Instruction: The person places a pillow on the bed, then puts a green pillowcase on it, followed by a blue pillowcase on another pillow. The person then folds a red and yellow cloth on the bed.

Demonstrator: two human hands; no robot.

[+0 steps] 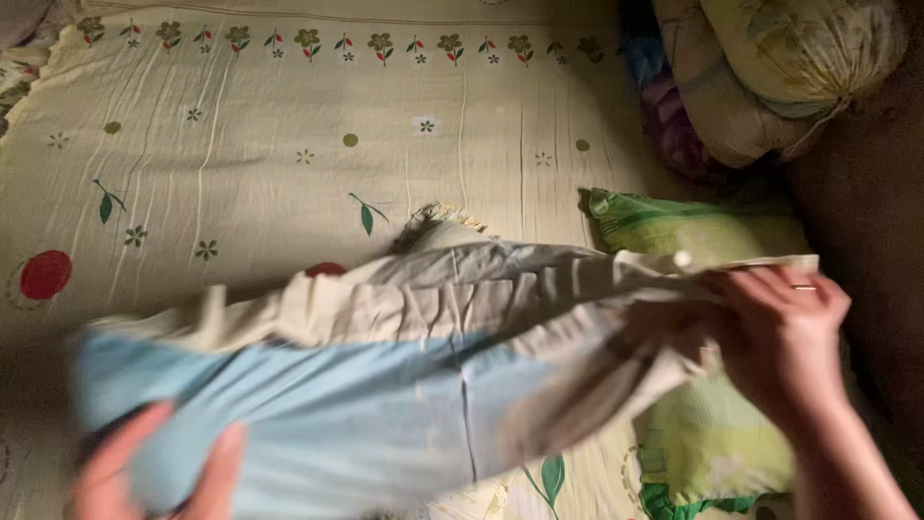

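Hands gripping a pillowcase over the bed

Right hand (782,339) is closed on the grey-blue pillowcase (385,385) edge; left hand (159,472) is clasped around its blue end.

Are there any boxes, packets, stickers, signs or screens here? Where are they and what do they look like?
None in view, only cloth things:
Blue-and-beige pillowcase: across the middle, held by the left hand and right hand.
Green pillow: right side, under the right hand.
Flowered bedsheet: pale yellow, underneath everything.
Bundled bedding: top right, rounded, pale patterned.
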